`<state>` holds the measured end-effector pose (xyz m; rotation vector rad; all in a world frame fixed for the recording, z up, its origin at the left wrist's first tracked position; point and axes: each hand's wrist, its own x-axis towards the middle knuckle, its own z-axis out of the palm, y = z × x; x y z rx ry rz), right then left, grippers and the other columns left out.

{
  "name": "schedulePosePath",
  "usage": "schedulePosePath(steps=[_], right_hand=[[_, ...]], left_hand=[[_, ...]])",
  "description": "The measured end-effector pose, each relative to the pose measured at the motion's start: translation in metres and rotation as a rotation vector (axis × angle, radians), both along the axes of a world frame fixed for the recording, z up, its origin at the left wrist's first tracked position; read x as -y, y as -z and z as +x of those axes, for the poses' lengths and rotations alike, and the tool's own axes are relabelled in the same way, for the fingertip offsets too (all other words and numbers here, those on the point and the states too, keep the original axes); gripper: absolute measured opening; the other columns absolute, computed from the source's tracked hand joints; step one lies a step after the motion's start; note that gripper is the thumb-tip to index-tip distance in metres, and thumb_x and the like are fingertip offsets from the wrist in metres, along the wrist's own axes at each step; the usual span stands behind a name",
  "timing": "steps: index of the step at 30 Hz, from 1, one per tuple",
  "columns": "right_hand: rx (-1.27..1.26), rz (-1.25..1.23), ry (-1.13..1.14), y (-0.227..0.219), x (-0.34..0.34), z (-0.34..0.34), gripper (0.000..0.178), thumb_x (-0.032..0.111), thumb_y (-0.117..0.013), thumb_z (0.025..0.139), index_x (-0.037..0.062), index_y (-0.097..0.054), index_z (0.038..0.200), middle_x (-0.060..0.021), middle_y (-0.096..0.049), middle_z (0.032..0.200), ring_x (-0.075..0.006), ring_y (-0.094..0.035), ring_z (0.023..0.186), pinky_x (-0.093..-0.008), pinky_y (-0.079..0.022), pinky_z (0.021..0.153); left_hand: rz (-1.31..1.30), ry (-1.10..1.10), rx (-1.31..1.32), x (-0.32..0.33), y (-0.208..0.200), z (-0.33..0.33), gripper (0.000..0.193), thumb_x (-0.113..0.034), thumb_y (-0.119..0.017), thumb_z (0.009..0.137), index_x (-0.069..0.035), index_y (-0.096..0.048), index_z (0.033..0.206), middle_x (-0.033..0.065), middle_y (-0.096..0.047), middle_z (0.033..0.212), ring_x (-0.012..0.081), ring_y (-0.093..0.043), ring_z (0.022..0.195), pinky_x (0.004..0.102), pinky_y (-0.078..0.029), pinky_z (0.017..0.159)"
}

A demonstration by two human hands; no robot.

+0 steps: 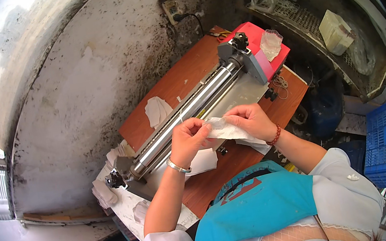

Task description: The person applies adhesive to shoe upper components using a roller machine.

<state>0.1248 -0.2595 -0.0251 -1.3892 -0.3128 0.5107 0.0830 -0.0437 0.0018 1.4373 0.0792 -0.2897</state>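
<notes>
Between my two hands is a thin, creased white piece point(226, 132); whether it is paper or cloth I cannot tell. My left hand point(189, 141) pinches its left end between thumb and fingers, and a silver bracelet circles that wrist. My right hand point(254, 121) pinches the upper right part, with a red bead bracelet on the wrist. Just beyond the hands lies a machine with a long shiny steel roller point(196, 105), slanting from lower left to upper right. White sheets point(202, 161) lie on the table below my left hand, partly hidden by it.
Cut white pieces point(157, 111) rest on the brown tabletop point(179, 75) behind the roller. A red housing point(251, 33) carrying a crumpled clear plastic piece point(271, 44) caps the machine's far end. Black knobs point(114, 180) stick up. Blue crates point(384, 143) stand at right.
</notes>
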Motion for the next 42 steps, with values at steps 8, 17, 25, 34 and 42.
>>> schedulePosePath(steps=[8, 17, 25, 34, 42], right_hand=[[0.333, -0.217, 0.066, 0.031, -0.011, 0.011, 0.023, 0.014, -0.062, 0.088, -0.0009, -0.061, 0.106, -0.0064, -0.068, 0.085, -0.0128, -0.065, 0.074, -0.026, -0.051, 0.065], [0.923, -0.788, 0.012, 0.024, -0.019, 0.012, 0.027, 0.015, -0.068, 0.077, 0.0064, -0.062, 0.101, -0.0104, -0.062, 0.099, -0.028, -0.061, 0.082, -0.0375, -0.048, 0.068], [1.374, -0.649, -0.036, 0.032, -0.017, -0.002, 0.025, 0.016, -0.069, 0.072, 0.0104, -0.062, 0.096, -0.0034, -0.055, 0.096, -0.019, -0.053, 0.087, -0.0339, -0.039, 0.077], [1.483, -0.654, -0.032, 0.047, -0.037, 0.017, 0.016, 0.012, -0.059, 0.073, 0.0112, -0.061, 0.089, -0.0003, -0.054, 0.084, -0.0168, -0.052, 0.08, -0.0305, -0.039, 0.071], [1.501, -0.599, -0.003, 0.043, -0.052, 0.026, 0.013, 0.012, -0.058, 0.074, 0.0102, -0.06, 0.086, -0.0008, -0.056, 0.087, -0.0178, -0.053, 0.082, -0.031, -0.04, 0.072]], left_hand=[[0.53, -0.108, 0.091, -0.007, 0.027, -0.004, 0.019, -0.011, -0.063, 0.086, 0.003, -0.064, 0.098, 0.0042, -0.065, 0.07, 0.009, -0.06, 0.056, 0.0215, -0.046, 0.049], [1.174, -0.214, 0.421, -0.012, 0.023, -0.015, 0.023, -0.014, -0.067, 0.076, -0.007, -0.066, 0.098, 0.0118, -0.067, 0.073, 0.0256, -0.064, 0.063, 0.0343, -0.049, 0.057], [1.319, -0.292, 0.813, -0.025, 0.04, 0.023, 0.025, -0.019, -0.058, 0.085, -0.007, -0.061, 0.106, 0.0105, -0.066, 0.099, 0.0313, -0.061, 0.095, 0.0416, -0.046, 0.079], [1.304, 0.131, 0.182, -0.023, 0.03, 0.076, 0.044, -0.036, -0.036, 0.096, -0.001, -0.063, 0.098, 0.0194, -0.064, 0.1, 0.0397, -0.057, 0.1, 0.0447, -0.044, 0.085], [0.91, 0.127, -0.157, -0.067, 0.068, 0.111, 0.033, -0.031, -0.052, 0.082, -0.002, -0.069, 0.083, 0.0165, -0.067, 0.085, 0.025, -0.063, 0.079, 0.0353, -0.049, 0.073]])
